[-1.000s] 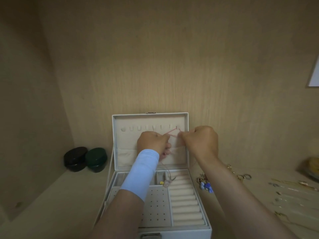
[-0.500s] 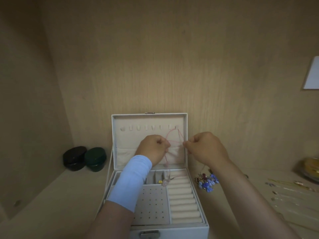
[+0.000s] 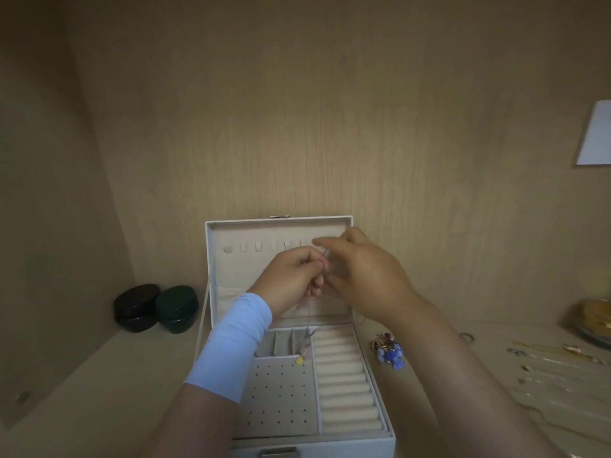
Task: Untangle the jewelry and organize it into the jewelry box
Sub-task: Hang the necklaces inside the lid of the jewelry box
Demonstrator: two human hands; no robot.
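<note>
Pinched in my left hand [image 3: 291, 276], centre frame, fingers curled tight: a thin pink necklace [image 3: 307, 346], its pendant hanging over the small compartments of the open jewelry box [image 3: 330, 446] at lower centre. My right hand [image 3: 363, 279], blurred, fingers extended just beside the left; whether it touches the cord I cannot tell.

1. The jewelry box [image 3: 380, 438] is sitting on the shelf [image 3: 99, 391], with its lid [image 3: 231, 233] standing upright at the back.
2. The left case [image 3: 137, 307] and right case [image 3: 177, 312] are sitting side by side, left of the box.
3. A jewelry cluster [image 3: 388, 353] is lying just right of the box, with loose chains [image 3: 562, 375] lying farther right.
4. The left hand [image 3: 291, 279] and right hand [image 3: 363, 276] are hovering before the lid.
5. The necklace [image 3: 307, 345] is hanging from the left hand down into the box.
</note>
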